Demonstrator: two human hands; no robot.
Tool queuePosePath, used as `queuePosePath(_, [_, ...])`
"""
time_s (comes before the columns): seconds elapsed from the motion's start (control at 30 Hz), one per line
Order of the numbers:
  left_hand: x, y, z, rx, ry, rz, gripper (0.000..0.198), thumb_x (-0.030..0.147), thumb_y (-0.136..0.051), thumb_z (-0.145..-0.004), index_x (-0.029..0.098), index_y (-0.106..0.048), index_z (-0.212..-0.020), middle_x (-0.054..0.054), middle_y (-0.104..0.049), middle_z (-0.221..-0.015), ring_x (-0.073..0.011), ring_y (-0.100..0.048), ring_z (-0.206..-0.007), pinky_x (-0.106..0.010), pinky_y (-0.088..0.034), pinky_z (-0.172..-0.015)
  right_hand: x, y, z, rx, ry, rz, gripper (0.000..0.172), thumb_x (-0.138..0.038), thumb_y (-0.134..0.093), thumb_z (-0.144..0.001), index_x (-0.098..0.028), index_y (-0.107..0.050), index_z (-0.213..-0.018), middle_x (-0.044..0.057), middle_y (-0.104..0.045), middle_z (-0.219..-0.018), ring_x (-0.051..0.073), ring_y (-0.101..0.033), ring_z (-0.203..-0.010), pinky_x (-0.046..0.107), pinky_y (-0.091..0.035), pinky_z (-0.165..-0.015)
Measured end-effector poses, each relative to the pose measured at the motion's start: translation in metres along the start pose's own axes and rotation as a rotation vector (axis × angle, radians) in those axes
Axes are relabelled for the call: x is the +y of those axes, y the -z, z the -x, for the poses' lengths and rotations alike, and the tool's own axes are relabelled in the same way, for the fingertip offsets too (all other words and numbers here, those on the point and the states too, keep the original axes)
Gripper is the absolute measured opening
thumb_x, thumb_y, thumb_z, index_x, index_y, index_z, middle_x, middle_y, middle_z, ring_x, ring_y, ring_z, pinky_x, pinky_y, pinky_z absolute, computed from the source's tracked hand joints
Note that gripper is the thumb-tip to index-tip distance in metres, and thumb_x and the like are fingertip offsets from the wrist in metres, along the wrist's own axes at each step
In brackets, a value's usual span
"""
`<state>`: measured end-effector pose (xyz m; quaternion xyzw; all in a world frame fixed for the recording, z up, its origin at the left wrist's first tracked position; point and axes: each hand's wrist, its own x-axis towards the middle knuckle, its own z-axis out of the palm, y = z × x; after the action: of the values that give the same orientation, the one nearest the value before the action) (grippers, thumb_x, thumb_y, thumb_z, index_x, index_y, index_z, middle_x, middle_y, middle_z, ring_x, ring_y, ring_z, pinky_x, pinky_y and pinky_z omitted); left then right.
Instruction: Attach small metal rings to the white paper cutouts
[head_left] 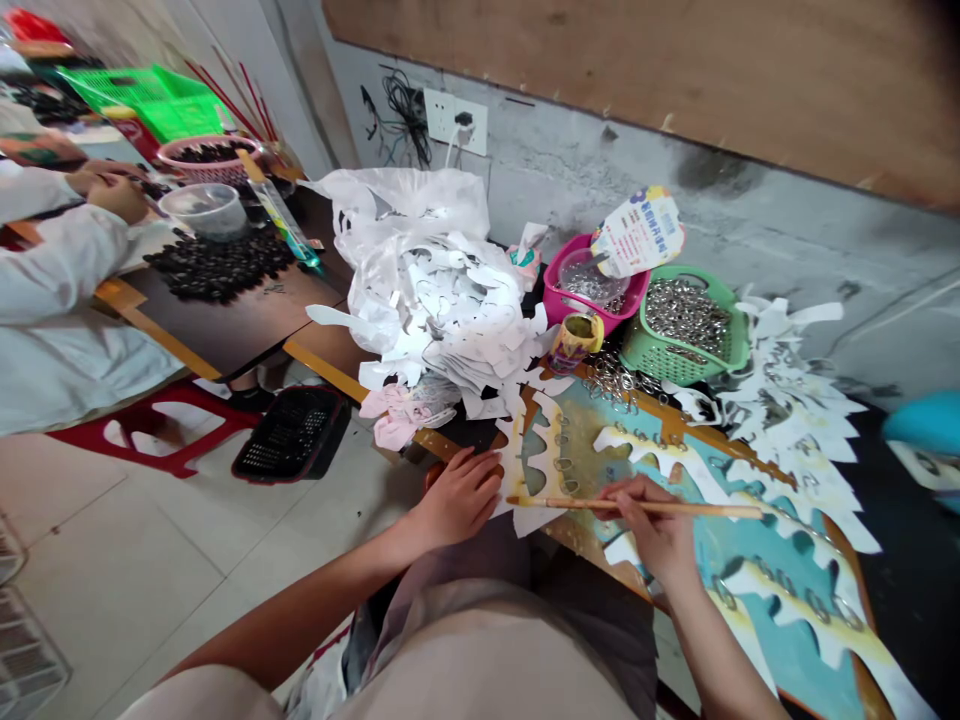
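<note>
My left hand (459, 497) lies flat at the table's front edge, fingers stretched out over the side of a white scalloped cut-out (512, 455). My right hand (660, 530) is closed around a long thin wooden brush (566, 504). The brush's darker tip reaches left to the cut-out's lower part, close to my left fingers. Yellowish smears and several metal rings (568, 466) show along the neighbouring scalloped strip (553, 425). More strips with rings, such as one white strip (814, 610), lie on the blue board (757, 640) to the right.
A heap of white cut-outs (457, 310) stands behind, beside a smeared can (574, 345). Pink (559, 270) and green (660, 365) baskets hold metal pieces. More cut-outs (802, 400) lie right. At left, a co-worker's hands (116, 192) are near a dark pile (221, 265).
</note>
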<state>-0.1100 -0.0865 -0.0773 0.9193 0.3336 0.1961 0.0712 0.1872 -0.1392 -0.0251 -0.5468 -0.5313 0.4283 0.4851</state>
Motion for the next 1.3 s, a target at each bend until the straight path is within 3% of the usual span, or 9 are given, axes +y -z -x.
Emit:
queuePosePath(0.17, [-0.002, 0.0, 0.001, 0.026, 0.004, 0.033, 0.019, 0.025, -0.047, -0.095, 0.017, -0.056, -0.11, -0.014, -0.062, -0.13, -0.0248, -0.054, -0.127, -0.048, -0.035, -0.109, -0.006, -0.012, -0.011, 0.107, 0.073, -0.023, 0.018, -0.036, -0.062, -0.09, -0.023, -0.071, -0.082, 0.006, -0.071, -0.085, 0.02, -0.071, -0.07, 0.034, -0.063, -0.063])
queuePosePath(0.33, [-0.003, 0.0, 0.001, 0.036, 0.005, 0.05, 0.017, 0.025, -0.048, -0.094, 0.018, -0.055, -0.108, -0.014, -0.061, -0.13, -0.0243, -0.053, -0.127, -0.048, -0.036, -0.11, -0.009, -0.01, -0.021, 0.195, 0.122, -0.106, 0.017, -0.033, -0.064, -0.088, -0.021, -0.07, -0.078, 0.005, -0.07, -0.081, 0.019, -0.069, -0.065, 0.033, -0.062, -0.059])
queuePosePath(0.73, [-0.002, 0.001, 0.001, 0.028, 0.009, 0.059, 0.018, 0.025, -0.047, -0.094, 0.018, -0.055, -0.109, -0.014, -0.061, -0.132, -0.0245, -0.053, -0.128, -0.048, -0.035, -0.11, 0.004, 0.007, -0.016, 0.092, 0.015, -0.125, 0.019, -0.031, -0.065, -0.086, -0.021, -0.066, -0.069, 0.002, -0.068, -0.069, 0.019, -0.065, -0.058, 0.031, -0.055, -0.049])
queuePosePath(1.0, [-0.003, -0.001, 0.001, 0.035, 0.004, 0.044, 0.017, 0.026, -0.047, -0.095, 0.017, -0.055, -0.108, -0.014, -0.061, -0.132, -0.0247, -0.053, -0.128, -0.049, -0.036, -0.109, -0.001, 0.014, -0.013, 0.174, 0.113, 0.04, 0.02, -0.03, -0.065, -0.085, -0.021, -0.065, -0.067, 0.004, -0.069, -0.072, 0.021, -0.066, -0.064, 0.032, -0.053, -0.053])
queuePosePath(1.17, [-0.003, -0.001, 0.001, 0.04, 0.002, 0.05, 0.018, 0.025, -0.048, -0.094, 0.018, -0.056, -0.109, -0.014, -0.062, -0.13, -0.0249, -0.054, -0.127, -0.048, -0.037, -0.109, -0.005, 0.011, -0.012, 0.231, 0.175, -0.017, 0.023, -0.03, -0.063, -0.084, -0.021, -0.063, -0.063, 0.003, -0.066, -0.064, 0.021, -0.064, -0.06, 0.033, -0.052, -0.05])
queuePosePath(1.3, [-0.002, -0.001, 0.001, 0.041, 0.003, 0.053, 0.019, 0.024, -0.048, -0.093, 0.018, -0.056, -0.11, -0.014, -0.062, -0.13, -0.0249, -0.054, -0.127, -0.048, -0.036, -0.11, -0.005, 0.0, -0.019, 0.193, 0.143, -0.028, 0.02, -0.03, -0.063, -0.086, -0.022, -0.065, -0.067, 0.003, -0.068, -0.067, 0.02, -0.064, -0.057, 0.032, -0.053, -0.049])
